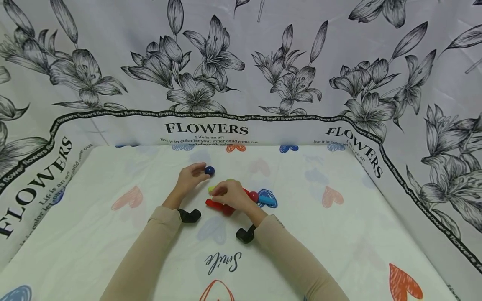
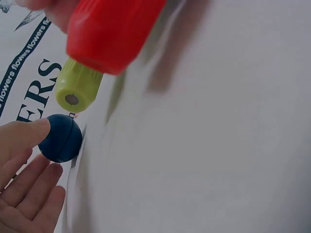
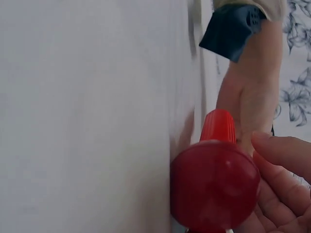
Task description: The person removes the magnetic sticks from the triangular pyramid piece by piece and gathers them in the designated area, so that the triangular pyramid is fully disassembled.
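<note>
Part-hiding red pieces [image 1: 214, 205]: right hand [image 1: 231, 195]

Ball [image 1: 209, 171] at L hand [image 1: 190, 179], behind rods [image 1: 214, 205] on tbl [image 1: 286, 259].

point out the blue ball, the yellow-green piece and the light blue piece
Blue ball [image 2: 63, 139]: left wrist view, middle of its round face
Yellow-green piece [image 2: 79, 83]: left wrist view, on its side
Light blue piece [image 1: 267, 201]: head view, middle of its visible length
</note>
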Demonstrator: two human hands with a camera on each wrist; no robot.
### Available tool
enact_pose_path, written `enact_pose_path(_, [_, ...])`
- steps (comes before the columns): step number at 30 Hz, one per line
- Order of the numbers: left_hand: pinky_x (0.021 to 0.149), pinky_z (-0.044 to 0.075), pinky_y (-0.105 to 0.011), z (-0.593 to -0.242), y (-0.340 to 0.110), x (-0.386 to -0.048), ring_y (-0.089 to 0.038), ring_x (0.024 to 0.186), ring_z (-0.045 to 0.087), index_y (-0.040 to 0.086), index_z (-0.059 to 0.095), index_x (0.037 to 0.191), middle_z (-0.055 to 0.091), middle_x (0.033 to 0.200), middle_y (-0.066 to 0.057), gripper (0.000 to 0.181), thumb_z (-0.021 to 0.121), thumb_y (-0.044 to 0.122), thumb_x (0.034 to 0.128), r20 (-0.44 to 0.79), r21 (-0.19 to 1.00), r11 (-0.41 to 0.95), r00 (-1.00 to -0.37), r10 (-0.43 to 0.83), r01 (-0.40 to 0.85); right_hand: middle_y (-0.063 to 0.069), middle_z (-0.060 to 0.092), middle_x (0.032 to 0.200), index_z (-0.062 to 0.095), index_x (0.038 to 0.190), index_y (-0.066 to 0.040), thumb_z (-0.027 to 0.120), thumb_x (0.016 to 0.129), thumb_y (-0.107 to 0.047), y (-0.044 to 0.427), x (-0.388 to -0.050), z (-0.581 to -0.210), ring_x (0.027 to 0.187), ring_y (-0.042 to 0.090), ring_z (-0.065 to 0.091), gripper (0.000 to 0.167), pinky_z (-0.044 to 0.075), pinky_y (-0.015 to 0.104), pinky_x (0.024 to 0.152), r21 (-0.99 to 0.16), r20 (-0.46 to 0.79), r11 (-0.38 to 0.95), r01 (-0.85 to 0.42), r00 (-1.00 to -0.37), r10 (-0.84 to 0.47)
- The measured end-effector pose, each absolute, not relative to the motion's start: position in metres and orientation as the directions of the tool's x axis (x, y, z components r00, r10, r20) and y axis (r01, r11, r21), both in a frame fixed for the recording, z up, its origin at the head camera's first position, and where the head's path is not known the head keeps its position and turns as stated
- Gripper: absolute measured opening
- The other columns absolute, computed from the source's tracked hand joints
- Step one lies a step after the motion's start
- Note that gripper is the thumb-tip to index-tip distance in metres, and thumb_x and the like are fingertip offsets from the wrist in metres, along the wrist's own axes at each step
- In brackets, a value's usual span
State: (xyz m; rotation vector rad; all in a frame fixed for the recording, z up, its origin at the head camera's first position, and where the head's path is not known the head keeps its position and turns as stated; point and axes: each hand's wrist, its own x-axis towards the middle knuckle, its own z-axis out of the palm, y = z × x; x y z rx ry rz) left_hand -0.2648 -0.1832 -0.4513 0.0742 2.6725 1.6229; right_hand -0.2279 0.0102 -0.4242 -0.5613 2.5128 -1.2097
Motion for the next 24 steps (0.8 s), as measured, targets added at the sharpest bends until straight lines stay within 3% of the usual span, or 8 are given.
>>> enact_pose_path(12, [0.109,0.045,-0.043,-0.449,-0.18,-0.244,-0.032,0.123,0.058,0.001,0.06,0.127,0.063,0.13,-0.02,0.04,0.066,0.016,0.0902,0.037,0.888,0.459,-0.987,-0.158,-0.04,0.013,0.075,0.094,0.074,0.094,-0.005,0.073,0.085,-0.011,0.029,-0.237,-0.426,0.077,0.01,0.064,0.011,0.054,0.015,0.072,-0.833,0.044,0.487,-0.263,-0.908,-0.417])
enact_pose_path(24, [0.103,0.051,-0.041,-0.448,-0.167,-0.227,-0.032,0.112,0.064,-0.001,0.065,0.118,0.068,0.119,-0.021,0.03,0.065,0.013,0.091,0.094,0.886,0.463,-0.989,-0.112,0.032,0.012,0.076,0.096,0.073,0.096,-0.005,0.075,0.083,-0.016,0.044,-0.25,-0.423,0.081,0.014,0.068,0.017,0.055,0.017,0.075,-0.871,0.059,0.458,-0.179,-0.963,-0.264])
